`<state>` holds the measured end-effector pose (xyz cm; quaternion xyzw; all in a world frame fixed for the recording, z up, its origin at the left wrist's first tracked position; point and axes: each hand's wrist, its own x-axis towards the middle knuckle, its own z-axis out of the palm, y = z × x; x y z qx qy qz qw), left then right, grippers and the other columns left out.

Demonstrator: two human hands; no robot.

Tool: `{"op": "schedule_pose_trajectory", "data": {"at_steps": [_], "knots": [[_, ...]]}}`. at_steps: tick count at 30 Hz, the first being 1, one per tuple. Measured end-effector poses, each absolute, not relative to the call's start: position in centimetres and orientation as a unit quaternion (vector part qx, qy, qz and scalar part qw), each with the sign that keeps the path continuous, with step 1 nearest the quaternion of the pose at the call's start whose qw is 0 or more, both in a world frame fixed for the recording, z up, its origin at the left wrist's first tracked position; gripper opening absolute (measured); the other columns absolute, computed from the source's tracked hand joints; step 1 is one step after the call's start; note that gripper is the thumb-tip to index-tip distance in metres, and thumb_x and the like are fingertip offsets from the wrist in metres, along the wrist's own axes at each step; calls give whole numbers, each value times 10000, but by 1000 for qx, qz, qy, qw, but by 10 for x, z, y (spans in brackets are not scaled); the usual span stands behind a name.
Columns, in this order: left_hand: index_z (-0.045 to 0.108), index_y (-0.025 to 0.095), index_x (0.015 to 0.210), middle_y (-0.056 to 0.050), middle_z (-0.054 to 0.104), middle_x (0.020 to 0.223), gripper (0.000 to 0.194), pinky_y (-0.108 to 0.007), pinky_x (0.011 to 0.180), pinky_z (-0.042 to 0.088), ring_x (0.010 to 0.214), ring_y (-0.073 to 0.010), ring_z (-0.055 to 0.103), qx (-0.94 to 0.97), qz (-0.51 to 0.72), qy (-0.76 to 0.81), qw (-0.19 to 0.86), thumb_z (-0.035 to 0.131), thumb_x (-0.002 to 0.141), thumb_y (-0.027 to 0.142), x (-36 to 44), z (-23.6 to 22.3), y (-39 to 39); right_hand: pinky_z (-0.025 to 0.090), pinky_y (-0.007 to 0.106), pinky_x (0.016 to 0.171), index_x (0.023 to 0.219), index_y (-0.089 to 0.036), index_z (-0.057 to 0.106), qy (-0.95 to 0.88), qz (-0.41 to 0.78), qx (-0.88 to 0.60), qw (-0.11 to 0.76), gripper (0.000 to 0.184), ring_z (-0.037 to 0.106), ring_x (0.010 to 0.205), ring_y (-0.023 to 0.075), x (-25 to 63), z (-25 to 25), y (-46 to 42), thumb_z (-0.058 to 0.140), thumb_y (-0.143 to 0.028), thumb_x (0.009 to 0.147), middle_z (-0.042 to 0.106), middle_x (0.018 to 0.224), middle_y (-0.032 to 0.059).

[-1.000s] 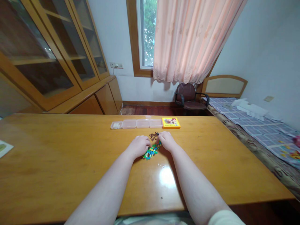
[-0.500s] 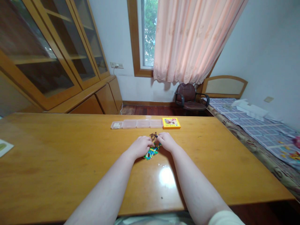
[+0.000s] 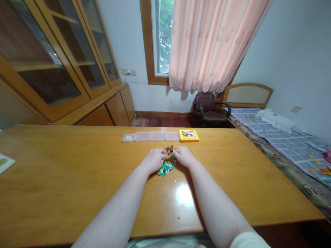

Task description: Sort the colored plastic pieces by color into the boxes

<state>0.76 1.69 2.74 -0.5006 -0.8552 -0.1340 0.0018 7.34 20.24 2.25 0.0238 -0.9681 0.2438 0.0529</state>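
A small heap of blue, green, yellow and white building bricks (image 3: 167, 168) lies on the table between my hands. Just beyond it is a loose cluster of tiny brown bricks (image 3: 168, 149). My left hand (image 3: 154, 160) rests at the heap's left side, its fingers curled together at the upper edge; whatever they grip is too small to name. From the right, my right hand (image 3: 184, 156) reaches in with fingers closed. A small dark spot shows at its fingertips, beside the brown bricks, and I cannot make out what it is.
Behind the bricks stands a row of clear plastic compartments (image 3: 150, 136), with a yellow box (image 3: 189, 135) at its right end. A white card (image 3: 5, 162) lies at the table's left edge. Beyond the table (image 3: 77, 179) are a chair (image 3: 207, 105) and a bed (image 3: 281, 134).
The brown bricks look more spread out beyond the heap. Both hands stay nearly in place, with small finger movements, and more of the coloured heap shows.
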Motion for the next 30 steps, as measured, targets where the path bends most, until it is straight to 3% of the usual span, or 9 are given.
{"op": "schedule_pose_trajectory", "data": {"at_steps": [6,10,14,22,30], "knots": [[696,316,995,-21,620,986,368,-292,834,408,905,-178,547,-481,-141,-865,-9,489,763,120,7,25,18,330,231,658,655,-156,708,-973,218,-1,74,507,533,639,134,74,23,202,346,-378,932,651,671,55],[671,300,1055,-29,617,997,392,-291,837,412,917,-182,546,-461,-151,-874,-14,473,770,116,8,28,18,347,221,661,730,-172,733,-959,272,40,72,454,549,656,133,75,25,201,355,-336,923,664,686,39],[700,283,988,-35,619,975,348,-298,846,408,915,-184,541,-443,-151,-884,-3,471,785,119,8,30,18,361,219,693,800,-200,744,-948,306,58,63,410,580,729,139,75,23,199,357,-283,908,694,752,28],[726,313,921,-21,637,981,304,-313,848,402,920,-187,547,-466,-134,-875,-7,502,785,159,4,25,17,351,238,705,752,-177,737,-968,240,-7,67,466,580,726,156,73,24,202,350,-367,931,690,748,63],[737,247,837,-38,653,919,280,-312,835,412,898,-192,558,-406,-135,-904,10,488,770,139,-2,33,11,350,230,668,728,-165,725,-963,261,-13,61,465,571,694,146,74,22,204,360,-380,922,678,732,56]]}}
